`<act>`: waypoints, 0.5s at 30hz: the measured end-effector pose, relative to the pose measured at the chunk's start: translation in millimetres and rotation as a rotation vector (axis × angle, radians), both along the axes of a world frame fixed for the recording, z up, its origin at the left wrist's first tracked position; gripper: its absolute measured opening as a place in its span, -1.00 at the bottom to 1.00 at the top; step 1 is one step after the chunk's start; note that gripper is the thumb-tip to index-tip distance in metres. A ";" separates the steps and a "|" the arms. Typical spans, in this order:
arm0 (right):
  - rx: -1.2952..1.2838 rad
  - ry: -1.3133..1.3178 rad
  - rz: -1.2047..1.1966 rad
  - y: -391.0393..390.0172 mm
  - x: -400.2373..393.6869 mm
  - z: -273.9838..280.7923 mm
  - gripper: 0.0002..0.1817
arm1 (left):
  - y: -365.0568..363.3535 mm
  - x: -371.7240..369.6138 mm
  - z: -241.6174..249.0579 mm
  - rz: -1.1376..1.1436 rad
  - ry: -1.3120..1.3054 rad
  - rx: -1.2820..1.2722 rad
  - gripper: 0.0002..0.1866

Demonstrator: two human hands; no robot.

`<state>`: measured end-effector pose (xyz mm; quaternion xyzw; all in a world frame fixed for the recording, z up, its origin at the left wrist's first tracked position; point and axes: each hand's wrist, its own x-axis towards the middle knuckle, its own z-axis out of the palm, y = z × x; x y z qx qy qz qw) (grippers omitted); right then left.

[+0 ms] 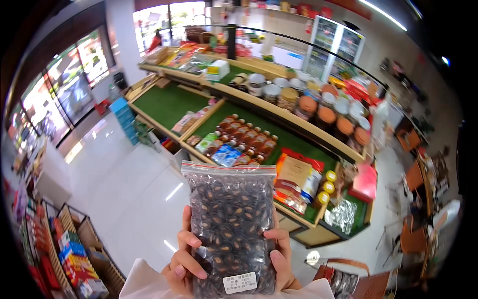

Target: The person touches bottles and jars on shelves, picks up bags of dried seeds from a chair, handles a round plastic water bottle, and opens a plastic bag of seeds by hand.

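Note:
A clear zip-lock bag of dark seeds [234, 214] stands upright at the bottom centre, its red-lined seal at the top and a white printed label near its lower edge. My left hand [186, 256] grips the bag's left side, fingers over the front. On the right side my right hand [280, 254] holds it too, fingertips on the front edge. Part of each hand is hidden behind the bag. White sleeves show at both wrists.
A wooden display stand with green lining [169, 102] carries bottles [246, 134], lidded jars [289, 97] and packets [294, 174]. Blue crates [122, 117] stand left of it. Baskets with boxes [77, 254] are at the lower left, a brown-handled bag [343, 281] at the lower right.

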<state>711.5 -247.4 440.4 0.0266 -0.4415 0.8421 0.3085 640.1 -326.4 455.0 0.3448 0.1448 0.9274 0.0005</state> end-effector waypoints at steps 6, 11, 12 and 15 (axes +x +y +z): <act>0.081 -0.027 0.287 8.5 -90.3 -1.8 -0.67 | -17.7 -62.9 -8.7 0.290 -0.096 -0.001 -0.67; 0.093 -0.048 0.516 21.4 -186.5 -2.1 -0.67 | -16.5 -136.3 -15.3 0.510 -0.159 0.027 -0.70; 0.091 -0.033 0.563 24.9 -208.5 0.6 -0.67 | -15.2 -149.6 -14.8 0.552 -0.152 0.035 -0.70; -0.027 0.150 0.590 25.0 -274.6 16.7 -0.65 | -8.1 -217.6 1.1 0.617 -0.068 -0.008 -0.74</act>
